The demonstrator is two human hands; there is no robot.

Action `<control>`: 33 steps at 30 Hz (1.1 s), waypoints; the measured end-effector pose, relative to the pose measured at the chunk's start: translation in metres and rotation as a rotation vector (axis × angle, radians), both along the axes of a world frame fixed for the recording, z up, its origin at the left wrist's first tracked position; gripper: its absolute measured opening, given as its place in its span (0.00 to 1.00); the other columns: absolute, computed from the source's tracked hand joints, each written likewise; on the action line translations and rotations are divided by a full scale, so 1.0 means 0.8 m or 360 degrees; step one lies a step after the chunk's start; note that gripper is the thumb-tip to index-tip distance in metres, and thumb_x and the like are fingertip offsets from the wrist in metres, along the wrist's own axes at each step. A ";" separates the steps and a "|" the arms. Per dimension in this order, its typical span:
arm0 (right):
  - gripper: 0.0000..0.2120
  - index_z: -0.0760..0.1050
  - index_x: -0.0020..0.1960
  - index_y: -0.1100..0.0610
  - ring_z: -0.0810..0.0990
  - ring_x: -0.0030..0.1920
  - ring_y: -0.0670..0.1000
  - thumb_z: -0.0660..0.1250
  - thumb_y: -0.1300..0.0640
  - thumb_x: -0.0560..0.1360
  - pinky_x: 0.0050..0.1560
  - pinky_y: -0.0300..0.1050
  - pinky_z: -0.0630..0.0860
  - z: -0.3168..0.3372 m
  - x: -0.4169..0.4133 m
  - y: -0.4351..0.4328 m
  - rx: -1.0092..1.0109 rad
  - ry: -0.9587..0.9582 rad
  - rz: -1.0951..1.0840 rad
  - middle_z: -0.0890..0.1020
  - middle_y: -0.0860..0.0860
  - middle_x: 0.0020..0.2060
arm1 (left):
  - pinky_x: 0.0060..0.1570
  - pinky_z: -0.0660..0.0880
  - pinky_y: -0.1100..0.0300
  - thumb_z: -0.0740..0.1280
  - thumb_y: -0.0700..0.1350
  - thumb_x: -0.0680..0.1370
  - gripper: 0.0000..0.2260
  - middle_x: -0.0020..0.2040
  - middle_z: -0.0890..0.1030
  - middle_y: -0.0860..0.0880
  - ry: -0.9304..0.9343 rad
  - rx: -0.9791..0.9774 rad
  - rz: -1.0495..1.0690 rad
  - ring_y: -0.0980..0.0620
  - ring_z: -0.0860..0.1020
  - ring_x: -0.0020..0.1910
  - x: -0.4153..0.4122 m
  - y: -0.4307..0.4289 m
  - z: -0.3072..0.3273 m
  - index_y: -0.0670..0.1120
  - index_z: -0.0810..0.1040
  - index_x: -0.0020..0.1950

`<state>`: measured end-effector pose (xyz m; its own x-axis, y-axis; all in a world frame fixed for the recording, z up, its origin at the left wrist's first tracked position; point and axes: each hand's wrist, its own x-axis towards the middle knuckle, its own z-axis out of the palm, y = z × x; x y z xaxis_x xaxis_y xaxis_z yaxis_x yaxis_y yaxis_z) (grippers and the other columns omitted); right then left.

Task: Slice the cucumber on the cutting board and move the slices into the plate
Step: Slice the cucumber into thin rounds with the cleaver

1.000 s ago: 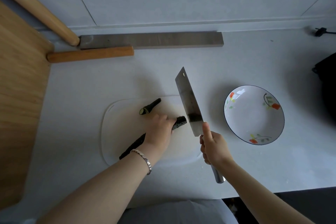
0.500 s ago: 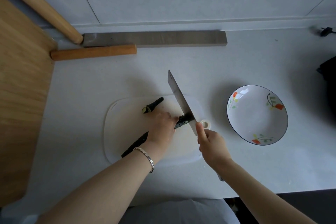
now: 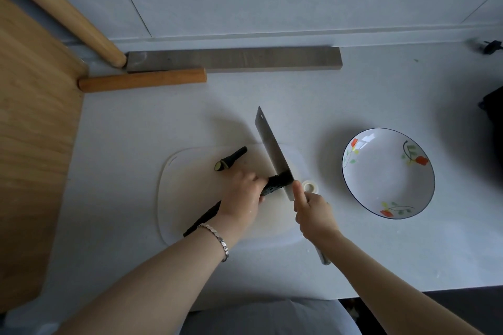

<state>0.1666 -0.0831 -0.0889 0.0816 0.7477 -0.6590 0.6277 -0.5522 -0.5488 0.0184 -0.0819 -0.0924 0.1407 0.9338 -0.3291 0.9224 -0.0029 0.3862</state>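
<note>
A dark cucumber (image 3: 275, 183) lies diagonally on the white cutting board (image 3: 187, 187). My left hand (image 3: 241, 196) grips it near its right end and hides its middle. My right hand (image 3: 313, 212) holds the handle of a cleaver (image 3: 270, 145), index finger along the spine, and the blade stands down on the cucumber's right end. One pale slice (image 3: 309, 187) lies just right of the blade. A cut-off stem end (image 3: 231, 162) rests at the board's back. The floral plate (image 3: 388, 173) sits to the right with nothing in it.
A grey bar (image 3: 234, 59) and a short wooden stick (image 3: 141, 80) lie along the back wall. A rolling pin (image 3: 62, 12) leans at the back left. A wooden board (image 3: 30, 144) lies on the left. A dark object (image 3: 494, 128) is at the right edge.
The cleaver came down from its raised, flat-facing position onto the cucumber's right end. A slice now lies to the right of the blade. My left hand kept its hold.
</note>
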 end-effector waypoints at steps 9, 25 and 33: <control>0.27 0.62 0.29 0.56 0.62 0.22 0.49 0.54 0.37 0.77 0.26 0.39 0.61 0.019 0.005 -0.018 -0.0064 0.0341 -0.0198 0.65 0.50 0.22 | 0.55 0.66 0.57 0.63 0.41 0.76 0.15 0.54 0.75 0.44 -0.0037 0.0012 0.0046 0.45 0.69 0.57 -0.015 -0.004 -0.001 0.45 0.73 0.64; 0.27 0.64 0.34 0.59 0.64 0.31 0.54 0.51 0.36 0.76 0.35 0.46 0.64 0.030 -0.003 -0.019 0.0034 0.0109 0.0060 0.67 0.55 0.29 | 0.58 0.66 0.58 0.60 0.44 0.79 0.15 0.60 0.72 0.45 0.0104 -0.0011 -0.0034 0.47 0.66 0.61 -0.013 -0.003 0.001 0.47 0.69 0.66; 0.26 0.55 0.30 0.57 0.60 0.29 0.51 0.50 0.41 0.79 0.28 0.46 0.56 0.038 -0.018 -0.024 0.0111 -0.0224 0.0286 0.63 0.51 0.25 | 0.55 0.66 0.56 0.59 0.41 0.78 0.14 0.56 0.73 0.45 0.0103 -0.0008 -0.0084 0.45 0.67 0.59 -0.014 -0.002 -0.002 0.46 0.71 0.64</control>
<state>0.1523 -0.1019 -0.0586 0.0308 0.8018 -0.5968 0.7855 -0.3887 -0.4816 0.0073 -0.0831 -0.0943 0.1683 0.9240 -0.3434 0.9440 -0.0507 0.3261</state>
